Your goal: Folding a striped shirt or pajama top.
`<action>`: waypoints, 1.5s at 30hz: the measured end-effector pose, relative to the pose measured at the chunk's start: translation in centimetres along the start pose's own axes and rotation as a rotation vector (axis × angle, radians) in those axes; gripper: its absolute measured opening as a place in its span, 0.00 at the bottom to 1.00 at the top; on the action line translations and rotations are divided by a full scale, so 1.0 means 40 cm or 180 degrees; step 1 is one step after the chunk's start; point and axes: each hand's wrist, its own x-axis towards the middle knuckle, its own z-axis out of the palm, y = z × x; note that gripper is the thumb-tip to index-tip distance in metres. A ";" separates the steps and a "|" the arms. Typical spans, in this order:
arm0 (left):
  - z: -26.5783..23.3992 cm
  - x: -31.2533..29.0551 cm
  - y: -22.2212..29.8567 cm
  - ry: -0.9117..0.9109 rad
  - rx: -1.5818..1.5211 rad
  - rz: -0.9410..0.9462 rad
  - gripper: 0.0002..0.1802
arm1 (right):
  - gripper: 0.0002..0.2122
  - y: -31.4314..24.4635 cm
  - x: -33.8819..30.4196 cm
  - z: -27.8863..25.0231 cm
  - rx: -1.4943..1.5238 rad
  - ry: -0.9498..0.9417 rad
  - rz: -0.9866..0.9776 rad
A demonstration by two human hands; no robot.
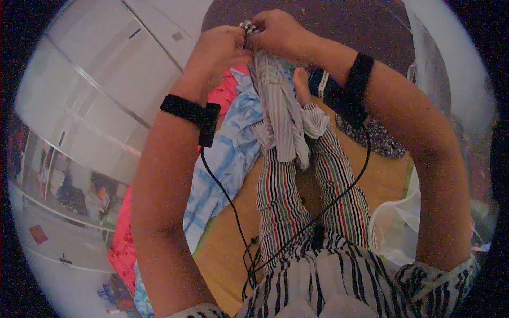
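Your stripy top (342, 278) is closest. Your left hand (220, 46) and right hand (281, 34) pinch the top end of the pale striped cloth (282, 116), held up high, probably so it hangs down free, in front of your stripy trousers (283, 196).

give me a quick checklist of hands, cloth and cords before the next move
1. Left hand on the striped cloth: ok, fingers closed at its upper end.
2. Right hand on it too: ok, close beside the left.
3. Grip secure: cannot tell, the fingertips are partly hidden.
4. Bands worn: ok, left band and right band both on.
5. Cords off the striped cloth: ok, left cord and right cord do not cross it in this view.
6. Striped cloth clear of the blue cloth: cannot tell, they lie side by side in view.
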 end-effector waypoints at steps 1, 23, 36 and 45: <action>0.008 0.003 0.004 0.0140 -0.0386 -0.0153 0.19 | 0.14 0.017 0.004 0.005 0.0213 0.0028 -0.0083; -0.064 -0.043 0.114 0.0420 -0.0441 0.0373 0.16 | 0.12 -0.039 -0.065 -0.031 0.1908 0.0235 -0.0341; -0.071 -0.024 0.087 0.0644 -0.0380 0.0281 0.17 | 0.10 0.055 -0.163 0.022 0.1563 0.0180 -0.0380; -0.042 -0.023 0.113 0.0742 -0.0459 0.0122 0.19 | 0.14 0.022 -0.214 0.024 0.1697 0.0562 0.0248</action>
